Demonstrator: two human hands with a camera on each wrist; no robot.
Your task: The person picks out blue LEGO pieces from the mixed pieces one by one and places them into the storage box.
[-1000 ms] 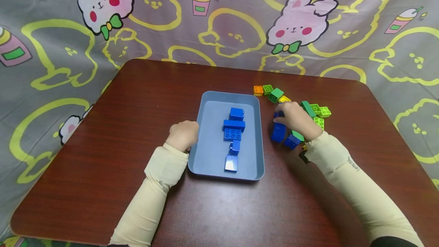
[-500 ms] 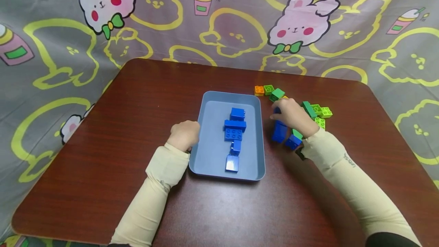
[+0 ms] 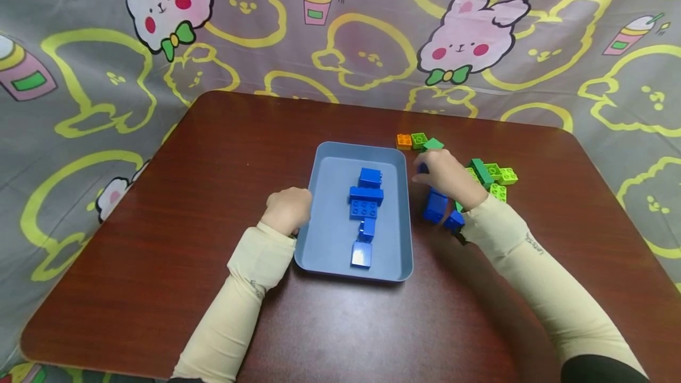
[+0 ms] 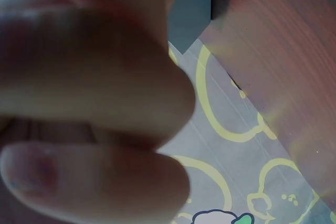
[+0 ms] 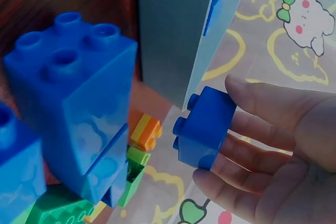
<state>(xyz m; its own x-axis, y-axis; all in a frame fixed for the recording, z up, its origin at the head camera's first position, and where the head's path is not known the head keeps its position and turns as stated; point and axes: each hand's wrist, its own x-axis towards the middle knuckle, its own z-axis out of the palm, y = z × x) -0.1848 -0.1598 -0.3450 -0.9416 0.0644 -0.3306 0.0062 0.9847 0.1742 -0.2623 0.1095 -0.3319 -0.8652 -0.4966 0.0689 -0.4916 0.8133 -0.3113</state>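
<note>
My right hand (image 3: 446,175) pinches a blue toy brick (image 5: 207,127) between thumb and fingertips, its studs facing away from the palm in the right wrist view. This brick is beside the right wall of the grey-blue tray (image 3: 330,253), above the table. My left hand (image 3: 288,210) is a curled fist against the tray's left rim; in the left wrist view its bent fingers (image 4: 100,82) cover much of the frame, with nothing visible in them. Inside the tray, several blue bricks (image 3: 364,209) form a rough column.
Right of the tray stand more blue bricks (image 3: 435,205), one looming tall in the right wrist view. Behind and beyond them lie an orange brick (image 3: 404,142), green bricks (image 3: 481,172) and lime bricks (image 3: 498,192). A patterned cloth (image 3: 367,34) hangs behind the brown table (image 3: 159,241).
My right hand has shifted left and slightly away, toward the tray's right wall, carrying the blue brick. The left hand and tray have stayed put.
</note>
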